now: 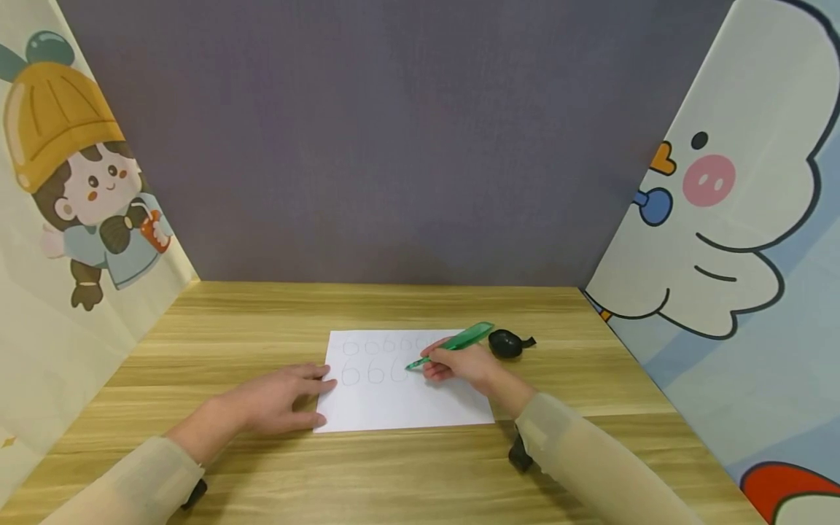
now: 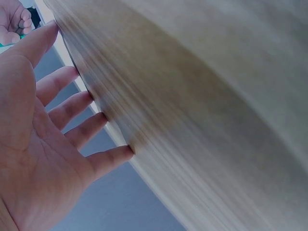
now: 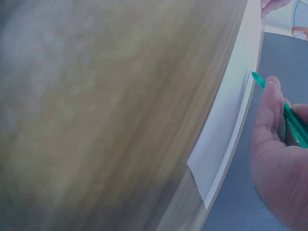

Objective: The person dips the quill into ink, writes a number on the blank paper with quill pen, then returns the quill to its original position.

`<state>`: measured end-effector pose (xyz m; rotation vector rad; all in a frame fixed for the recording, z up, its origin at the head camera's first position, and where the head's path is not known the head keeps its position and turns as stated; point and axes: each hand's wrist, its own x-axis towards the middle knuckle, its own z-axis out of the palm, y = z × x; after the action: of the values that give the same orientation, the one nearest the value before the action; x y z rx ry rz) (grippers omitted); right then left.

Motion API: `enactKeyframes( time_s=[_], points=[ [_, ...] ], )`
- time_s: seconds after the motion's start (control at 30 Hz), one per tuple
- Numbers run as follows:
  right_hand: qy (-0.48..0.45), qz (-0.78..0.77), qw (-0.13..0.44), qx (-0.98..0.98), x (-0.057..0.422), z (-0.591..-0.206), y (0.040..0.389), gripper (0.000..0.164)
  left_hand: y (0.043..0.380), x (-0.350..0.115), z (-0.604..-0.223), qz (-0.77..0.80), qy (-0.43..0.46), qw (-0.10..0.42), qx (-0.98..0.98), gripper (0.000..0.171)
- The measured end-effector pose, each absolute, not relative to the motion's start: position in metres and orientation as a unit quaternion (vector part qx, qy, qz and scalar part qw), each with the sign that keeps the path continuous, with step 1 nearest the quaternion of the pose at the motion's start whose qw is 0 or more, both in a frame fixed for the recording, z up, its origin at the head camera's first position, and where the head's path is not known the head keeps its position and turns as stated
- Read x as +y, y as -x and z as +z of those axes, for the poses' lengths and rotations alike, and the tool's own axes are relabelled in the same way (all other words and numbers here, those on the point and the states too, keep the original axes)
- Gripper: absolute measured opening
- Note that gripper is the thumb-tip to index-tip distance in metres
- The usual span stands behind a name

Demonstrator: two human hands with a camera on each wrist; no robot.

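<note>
A white sheet of paper [image 1: 394,405] lies on the wooden table, with a row of small rounded figures along its top and larger 6-shaped figures below. My right hand [image 1: 462,364] pinches a green pen [image 1: 471,335], whose tip meets the paper at the third figure of the lower row. In the right wrist view the pen [image 3: 296,125] passes between thumb and fingers. My left hand [image 1: 282,401] has its fingers spread, fingertips resting on the paper's left edge. The left wrist view shows this hand [image 2: 48,120] from the palm side, its fingers extended.
A small black rounded object [image 1: 505,343] with a short tail lies right of the paper, close behind my right hand. A grey panel [image 1: 394,146] rises at the table's [image 1: 262,313] far edge. Cartoon-printed walls [image 1: 755,240] flank both sides.
</note>
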<state>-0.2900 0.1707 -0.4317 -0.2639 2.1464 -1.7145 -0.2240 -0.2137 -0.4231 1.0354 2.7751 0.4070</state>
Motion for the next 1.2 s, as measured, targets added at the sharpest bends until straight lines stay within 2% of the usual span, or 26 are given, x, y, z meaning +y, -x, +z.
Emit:
enactKeyframes(
  time_s=[1.2],
  points=[
    [0.105, -0.599, 0.193, 0.770, 0.1604, -0.4311, 0.2913, 0.032, 0.2216, -0.2131, -0.4209, 0.141, -0.342, 0.077, 0.926, 0.072]
  ],
)
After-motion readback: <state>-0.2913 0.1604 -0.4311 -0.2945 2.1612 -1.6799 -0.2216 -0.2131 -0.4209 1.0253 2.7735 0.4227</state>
